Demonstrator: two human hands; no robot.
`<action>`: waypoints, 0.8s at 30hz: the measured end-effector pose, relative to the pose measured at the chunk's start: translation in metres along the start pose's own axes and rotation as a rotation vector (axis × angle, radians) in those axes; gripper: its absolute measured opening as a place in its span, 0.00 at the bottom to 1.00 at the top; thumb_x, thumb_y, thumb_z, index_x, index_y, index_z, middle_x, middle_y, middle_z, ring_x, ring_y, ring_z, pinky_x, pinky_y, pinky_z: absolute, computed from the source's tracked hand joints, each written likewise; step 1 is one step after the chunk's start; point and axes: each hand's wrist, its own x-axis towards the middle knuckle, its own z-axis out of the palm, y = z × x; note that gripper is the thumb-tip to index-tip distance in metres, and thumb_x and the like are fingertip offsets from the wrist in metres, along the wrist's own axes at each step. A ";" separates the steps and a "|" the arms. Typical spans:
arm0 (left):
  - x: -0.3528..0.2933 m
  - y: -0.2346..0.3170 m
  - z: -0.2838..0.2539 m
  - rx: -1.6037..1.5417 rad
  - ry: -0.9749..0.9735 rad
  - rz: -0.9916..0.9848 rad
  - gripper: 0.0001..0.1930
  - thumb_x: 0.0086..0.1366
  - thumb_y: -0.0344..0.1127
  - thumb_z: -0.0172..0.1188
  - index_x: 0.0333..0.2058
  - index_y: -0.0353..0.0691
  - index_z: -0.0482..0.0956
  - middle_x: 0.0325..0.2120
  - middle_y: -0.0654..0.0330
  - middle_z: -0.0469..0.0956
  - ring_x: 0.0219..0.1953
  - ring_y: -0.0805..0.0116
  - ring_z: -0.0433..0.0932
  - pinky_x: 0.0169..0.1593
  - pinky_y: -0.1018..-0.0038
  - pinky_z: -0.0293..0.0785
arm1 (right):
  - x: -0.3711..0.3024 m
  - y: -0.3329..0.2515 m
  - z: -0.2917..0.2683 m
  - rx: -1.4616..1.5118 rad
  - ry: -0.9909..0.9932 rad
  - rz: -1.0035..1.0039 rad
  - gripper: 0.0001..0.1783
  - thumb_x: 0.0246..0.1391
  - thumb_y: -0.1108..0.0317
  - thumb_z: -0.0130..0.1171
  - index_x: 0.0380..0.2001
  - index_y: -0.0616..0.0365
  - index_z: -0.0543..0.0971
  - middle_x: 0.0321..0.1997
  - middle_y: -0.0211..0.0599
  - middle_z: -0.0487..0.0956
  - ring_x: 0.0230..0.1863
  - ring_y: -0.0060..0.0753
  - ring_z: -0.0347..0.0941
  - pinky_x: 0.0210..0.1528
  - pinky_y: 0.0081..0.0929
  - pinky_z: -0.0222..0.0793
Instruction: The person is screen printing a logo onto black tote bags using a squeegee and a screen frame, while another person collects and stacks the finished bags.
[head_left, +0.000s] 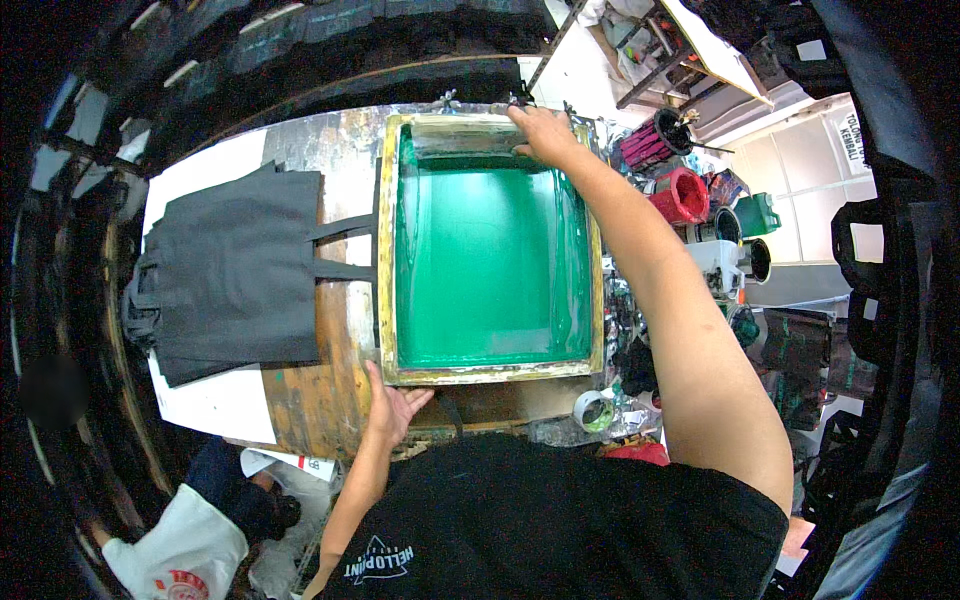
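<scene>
A wooden screen printing frame (pixel 595 300) with a green mesh (pixel 490 250) lies on the worktable in front of me. At its far right corner, my right hand (pixel 545 135) is closed around the far rim, the fingers over the edge and the thumb on the inner side. A pale wooden bar (pixel 455 140) lies along the far inside end of the frame. My left hand (pixel 398 405) is open by the near left corner, fingers stretched out and palm up. Black fabric bags (pixel 235 270) lie stacked to the left; straps (pixel 345 270) reach the frame's left edge.
Paint-stained containers stand to the right, among them a red pot (pixel 682 195) and a white jug (pixel 718 262). A tape roll (pixel 593 411) lies near the table's front. At lower left is another person in a white shirt (pixel 190 545). Dark bags hang at the right.
</scene>
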 end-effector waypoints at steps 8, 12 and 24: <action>0.020 0.102 -0.015 0.872 -0.027 0.048 0.43 0.68 0.75 0.47 0.32 0.29 0.80 0.28 0.47 0.84 0.35 0.58 0.85 0.37 0.61 0.81 | -0.010 -0.001 -0.004 -0.115 0.226 0.031 0.35 0.51 0.62 0.71 0.62 0.40 0.70 0.52 0.37 0.78 0.57 0.45 0.74 0.51 0.60 0.69; 0.073 0.178 0.099 1.252 0.152 1.052 0.23 0.67 0.52 0.67 0.38 0.33 0.80 0.28 0.51 0.80 0.34 0.57 0.81 0.37 0.61 0.74 | -0.010 -0.018 0.046 -0.149 0.436 0.073 0.22 0.56 0.68 0.58 0.55 0.39 0.76 0.46 0.36 0.78 0.51 0.43 0.75 0.51 0.56 0.65; 0.255 0.238 0.229 1.814 0.363 1.763 0.28 0.60 0.64 0.65 0.36 0.41 0.80 0.34 0.54 0.78 0.39 0.49 0.77 0.41 0.56 0.74 | -0.025 -0.018 0.046 -0.179 0.531 0.071 0.33 0.41 0.60 0.76 0.52 0.42 0.75 0.41 0.27 0.78 0.46 0.36 0.77 0.47 0.43 0.68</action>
